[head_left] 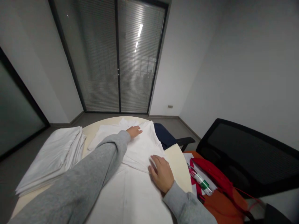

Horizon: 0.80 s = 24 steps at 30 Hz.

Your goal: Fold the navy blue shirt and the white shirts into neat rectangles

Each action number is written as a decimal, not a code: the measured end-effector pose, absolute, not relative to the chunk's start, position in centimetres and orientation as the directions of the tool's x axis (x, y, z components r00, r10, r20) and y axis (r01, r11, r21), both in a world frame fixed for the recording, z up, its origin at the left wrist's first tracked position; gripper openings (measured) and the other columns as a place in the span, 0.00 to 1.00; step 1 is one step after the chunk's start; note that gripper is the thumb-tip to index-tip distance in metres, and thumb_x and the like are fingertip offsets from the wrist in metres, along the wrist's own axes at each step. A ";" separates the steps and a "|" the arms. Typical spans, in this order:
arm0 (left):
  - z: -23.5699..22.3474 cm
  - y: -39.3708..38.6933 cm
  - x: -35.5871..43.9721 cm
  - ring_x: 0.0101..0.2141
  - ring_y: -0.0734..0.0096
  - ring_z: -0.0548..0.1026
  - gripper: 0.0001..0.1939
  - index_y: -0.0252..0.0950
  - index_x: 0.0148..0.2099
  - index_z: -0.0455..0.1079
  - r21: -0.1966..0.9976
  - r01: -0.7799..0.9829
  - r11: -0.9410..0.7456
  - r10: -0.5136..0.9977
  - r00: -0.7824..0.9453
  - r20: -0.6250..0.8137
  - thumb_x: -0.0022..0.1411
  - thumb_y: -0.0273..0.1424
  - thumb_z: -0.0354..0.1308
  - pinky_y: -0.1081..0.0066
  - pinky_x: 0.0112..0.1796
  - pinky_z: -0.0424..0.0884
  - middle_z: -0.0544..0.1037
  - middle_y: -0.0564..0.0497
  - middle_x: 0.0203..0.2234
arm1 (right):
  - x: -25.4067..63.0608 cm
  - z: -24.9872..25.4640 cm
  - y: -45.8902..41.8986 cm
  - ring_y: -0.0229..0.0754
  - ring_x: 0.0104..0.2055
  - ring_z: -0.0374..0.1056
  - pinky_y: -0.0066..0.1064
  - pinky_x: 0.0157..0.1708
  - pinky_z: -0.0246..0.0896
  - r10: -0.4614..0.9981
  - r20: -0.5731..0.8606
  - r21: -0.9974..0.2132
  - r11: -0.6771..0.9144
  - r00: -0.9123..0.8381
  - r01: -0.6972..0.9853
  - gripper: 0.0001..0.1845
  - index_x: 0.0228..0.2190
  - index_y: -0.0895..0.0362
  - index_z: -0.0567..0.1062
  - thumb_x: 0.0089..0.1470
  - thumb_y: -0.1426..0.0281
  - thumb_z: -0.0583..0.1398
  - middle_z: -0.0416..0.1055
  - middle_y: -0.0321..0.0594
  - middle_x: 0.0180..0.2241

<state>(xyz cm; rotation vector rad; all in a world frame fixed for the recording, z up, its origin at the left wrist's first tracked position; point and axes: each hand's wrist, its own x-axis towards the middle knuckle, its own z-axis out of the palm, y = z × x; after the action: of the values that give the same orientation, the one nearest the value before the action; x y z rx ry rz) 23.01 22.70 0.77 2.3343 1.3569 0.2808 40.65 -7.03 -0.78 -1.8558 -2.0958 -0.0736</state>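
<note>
A white garment (142, 146) that looks like a shirt lies spread over the far half of a round table. My left hand (135, 132) reaches across to its upper part and rests on the fabric, fingers stretched out. Close to the garment's right lower side is my right hand (161, 175), its thumb and fingers apart and slightly bent. The fingertips of the right hand are at the cloth; whether they press on it I cannot tell. More white cloth (130, 199) covers the near part of the table, partly hidden by my left sleeve.
A stack of folded white cloths (56, 152) stands on the table's left side. Dark blue fabric (163, 135) lies at the far right edge. Beside the table, an orange chair seat (217, 203) holds a plastic bottle (203, 183) and a red bag (213, 171). A black mesh chair (245, 152) is at right.
</note>
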 end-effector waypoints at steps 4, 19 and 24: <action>0.1 23.6 29.2 0.56 0.56 0.74 0.23 0.39 0.64 0.68 0.586 0.711 -0.389 0.884 0.468 0.018 0.72 0.43 0.58 0.56 0.58 0.70 0.74 0.42 0.59 | 44.2 2.0 -3.8 0.52 0.51 0.66 0.41 0.49 0.56 0.931 0.359 -0.047 -0.050 0.064 0.998 0.18 0.56 0.55 0.73 0.65 0.69 0.58 0.74 0.47 0.49; -0.5 30.2 34.6 0.32 0.64 0.80 0.36 0.33 0.66 0.65 0.940 0.334 -0.068 0.880 0.465 -0.101 0.62 0.42 0.69 0.70 0.31 0.73 0.81 0.48 0.33 | 46.8 0.1 4.2 0.51 0.48 0.60 0.44 0.50 0.46 0.872 0.481 -0.009 -0.102 0.094 0.995 0.08 0.39 0.54 0.76 0.66 0.69 0.56 0.74 0.43 0.40; -0.6 30.6 34.2 0.26 0.74 0.74 0.37 0.34 0.66 0.63 0.990 0.124 -0.073 0.866 0.500 0.001 0.58 0.34 0.72 0.74 0.30 0.70 0.76 0.56 0.28 | 47.1 -0.5 4.8 0.49 0.46 0.62 0.42 0.46 0.45 0.837 0.503 -0.104 -0.192 0.218 0.976 0.07 0.35 0.54 0.77 0.65 0.68 0.59 0.77 0.41 0.37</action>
<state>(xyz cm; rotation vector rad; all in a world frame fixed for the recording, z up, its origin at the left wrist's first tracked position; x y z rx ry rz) 34.21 30.64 -0.58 1.5395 0.8885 0.7704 47.06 4.82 -0.51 -2.1001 -1.6774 -0.4746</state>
